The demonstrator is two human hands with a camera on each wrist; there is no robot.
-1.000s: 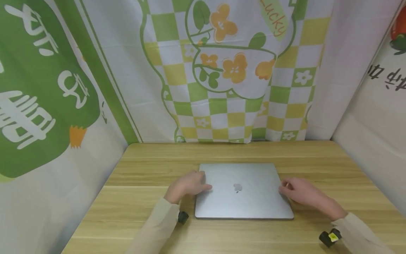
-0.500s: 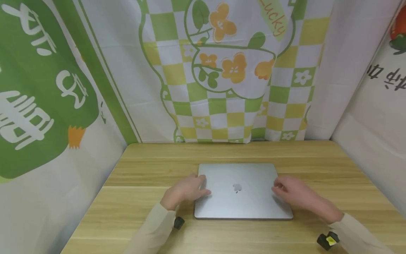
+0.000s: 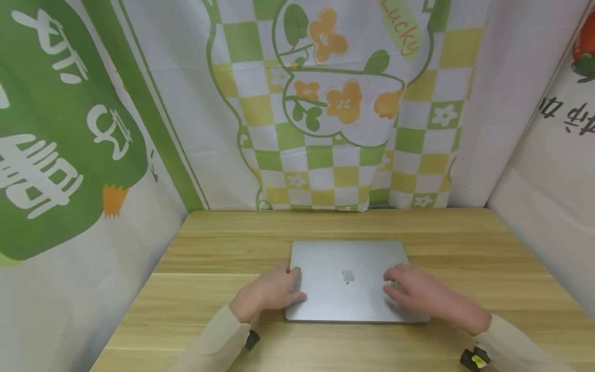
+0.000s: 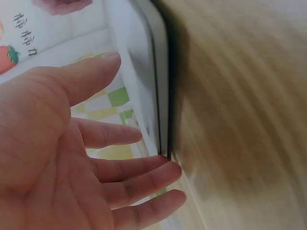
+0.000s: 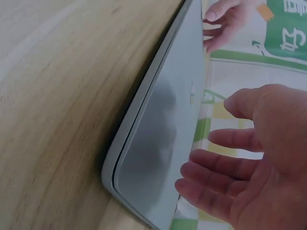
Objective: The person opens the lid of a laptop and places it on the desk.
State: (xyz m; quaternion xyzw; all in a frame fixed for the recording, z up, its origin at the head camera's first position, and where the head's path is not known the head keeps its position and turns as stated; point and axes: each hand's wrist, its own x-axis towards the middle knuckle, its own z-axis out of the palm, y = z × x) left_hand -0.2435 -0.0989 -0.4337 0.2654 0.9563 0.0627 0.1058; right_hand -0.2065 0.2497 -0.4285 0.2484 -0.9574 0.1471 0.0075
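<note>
A closed silver laptop (image 3: 346, 299) with an apple logo on its lid lies flat on the wooden table. My left hand (image 3: 269, 292) is at its left edge, thumb above the lid and the other fingers beside the edge. In the left wrist view, the fingers of that left hand (image 4: 62, 153) are spread and loosely extended near the laptop's side. My right hand (image 3: 420, 292) hovers over the right part of the lid. Its fingers are relaxed and hold nothing, and the right wrist view shows this right hand (image 5: 244, 163) apart from the lid, which carries its shadow.
The wooden table (image 3: 209, 248) reaches back to a checked green and yellow curtain (image 3: 321, 170). Printed cloth walls (image 3: 135, 248) stand on the left and right sides. A small dark device (image 3: 475, 358) is worn at the right wrist.
My right hand has moved left from beside the laptop's right edge to over its lid. My left hand has slid slightly nearer along the left edge. The laptop stays in place.
</note>
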